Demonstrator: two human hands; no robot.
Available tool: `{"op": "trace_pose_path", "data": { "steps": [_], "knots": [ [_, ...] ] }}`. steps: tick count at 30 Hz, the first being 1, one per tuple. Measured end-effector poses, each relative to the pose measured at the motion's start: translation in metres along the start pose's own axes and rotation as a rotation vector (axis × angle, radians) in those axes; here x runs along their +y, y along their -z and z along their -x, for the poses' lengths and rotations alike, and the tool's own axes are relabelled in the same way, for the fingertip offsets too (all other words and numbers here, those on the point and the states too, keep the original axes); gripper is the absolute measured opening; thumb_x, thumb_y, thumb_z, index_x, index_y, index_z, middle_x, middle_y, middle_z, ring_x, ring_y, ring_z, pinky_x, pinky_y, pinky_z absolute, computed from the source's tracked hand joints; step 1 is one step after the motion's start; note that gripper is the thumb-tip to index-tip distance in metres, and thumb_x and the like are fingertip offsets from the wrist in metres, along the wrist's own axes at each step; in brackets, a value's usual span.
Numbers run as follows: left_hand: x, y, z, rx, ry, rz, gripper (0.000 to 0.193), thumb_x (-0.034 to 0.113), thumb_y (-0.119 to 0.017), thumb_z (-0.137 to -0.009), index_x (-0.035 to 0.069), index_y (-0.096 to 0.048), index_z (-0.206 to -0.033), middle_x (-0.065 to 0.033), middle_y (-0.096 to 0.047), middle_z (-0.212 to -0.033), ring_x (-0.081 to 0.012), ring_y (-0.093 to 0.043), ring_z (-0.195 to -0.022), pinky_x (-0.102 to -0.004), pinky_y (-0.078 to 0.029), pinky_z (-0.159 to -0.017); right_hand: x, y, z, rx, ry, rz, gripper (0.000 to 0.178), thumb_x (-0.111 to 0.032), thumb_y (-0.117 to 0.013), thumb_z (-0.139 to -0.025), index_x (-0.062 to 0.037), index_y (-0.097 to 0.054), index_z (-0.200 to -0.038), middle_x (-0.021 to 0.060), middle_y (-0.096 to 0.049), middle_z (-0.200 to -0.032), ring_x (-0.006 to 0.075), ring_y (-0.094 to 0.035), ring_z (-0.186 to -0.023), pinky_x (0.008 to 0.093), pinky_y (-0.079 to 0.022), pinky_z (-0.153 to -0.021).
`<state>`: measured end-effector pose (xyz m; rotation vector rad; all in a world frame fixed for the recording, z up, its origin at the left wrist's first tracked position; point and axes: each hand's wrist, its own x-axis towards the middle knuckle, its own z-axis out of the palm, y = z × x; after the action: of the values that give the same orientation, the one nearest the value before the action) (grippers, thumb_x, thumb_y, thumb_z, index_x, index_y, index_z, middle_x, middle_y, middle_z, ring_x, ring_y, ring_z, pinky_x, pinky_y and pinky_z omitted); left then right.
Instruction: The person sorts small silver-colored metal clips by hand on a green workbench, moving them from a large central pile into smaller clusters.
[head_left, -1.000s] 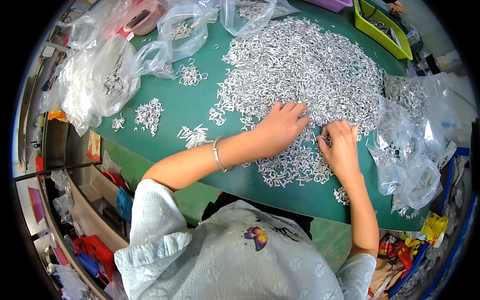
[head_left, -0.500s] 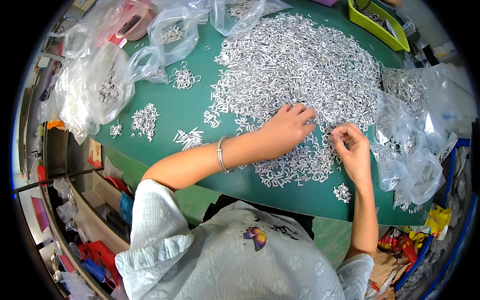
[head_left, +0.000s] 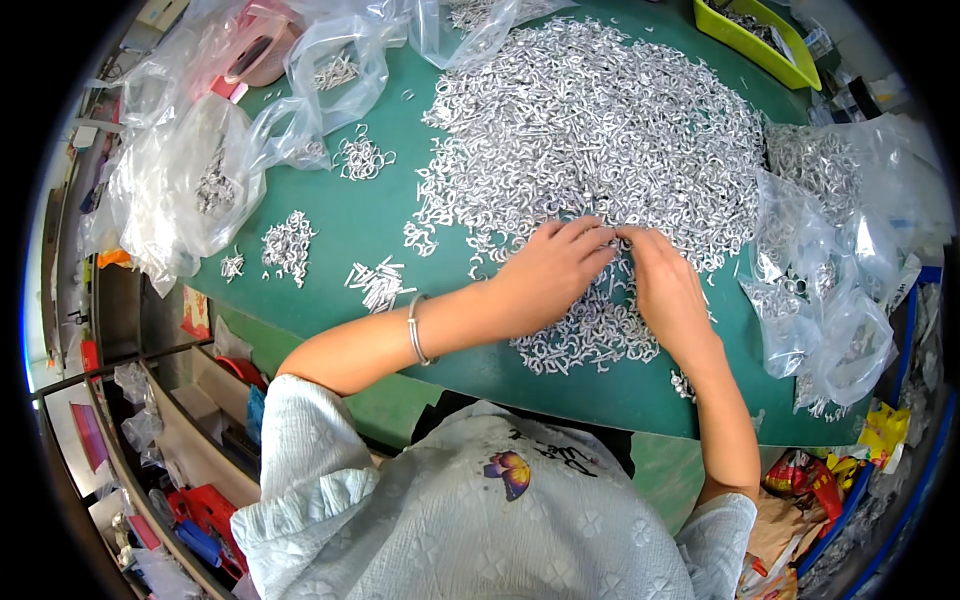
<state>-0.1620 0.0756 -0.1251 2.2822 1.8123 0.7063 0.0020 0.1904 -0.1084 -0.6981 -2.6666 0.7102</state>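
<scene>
My left hand [head_left: 556,274], a metal bangle on its wrist, is bent over the near edge of a large heap of small curved silver metal pieces [head_left: 600,130]. Its fingers are drawn together, and what they hold is hidden. Beside it, my right hand [head_left: 668,290] has its fingertips closed almost against those of the left; anything pinched there is too small to make out. Below both hands spreads a looser patch of the curved pieces [head_left: 590,340]. A little cluster of rounded silver pieces [head_left: 682,385] shows partly behind my right wrist.
On the green table [head_left: 330,225] at left lie small piles of rings [head_left: 362,158], short rods [head_left: 378,286] and other silver bits [head_left: 288,243]. Clear plastic bags [head_left: 185,185] fill the far left; more bags of metal parts [head_left: 825,290] stand right. A lime-green tray [head_left: 765,45] sits far right.
My right hand has moved left and in toward my left hand, and their fingertips now meet. The left hand has shifted slightly left and down.
</scene>
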Motion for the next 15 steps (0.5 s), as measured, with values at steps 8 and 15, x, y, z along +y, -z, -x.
{"op": "trace_pose_path", "data": {
  "steps": [8, 15],
  "knots": [
    [-0.008, 0.020, 0.027, -0.060, 0.002, 0.285, 0.042, -0.005, -0.060, -0.075, 0.003, -0.061, -0.117, -0.0097, -0.058, -0.125, -0.0285, -0.052, -0.121, -0.0423, -0.040, -0.100, 0.000, 0.029, 0.010, -0.302, -0.108, -0.204, 0.022, -0.002, -0.066, -0.083, -0.0039, -0.064, -0.105, 0.0135, -0.058, -0.087, 0.0350, -0.060, -0.072, 0.0435, -0.048, -0.065],
    [-0.007, 0.005, 0.011, -0.008, 0.009, 0.119, 0.040, -0.003, -0.063, -0.076, 0.002, -0.062, -0.115, -0.0094, -0.059, -0.124, -0.0283, -0.050, -0.123, -0.0423, -0.039, -0.101, -0.001, 0.015, 0.005, -0.162, 0.056, -0.021, 0.021, -0.005, -0.072, -0.079, -0.0055, -0.065, -0.099, 0.0110, -0.055, -0.085, 0.0317, -0.056, -0.077, 0.0402, -0.044, -0.070]
  ]
}}
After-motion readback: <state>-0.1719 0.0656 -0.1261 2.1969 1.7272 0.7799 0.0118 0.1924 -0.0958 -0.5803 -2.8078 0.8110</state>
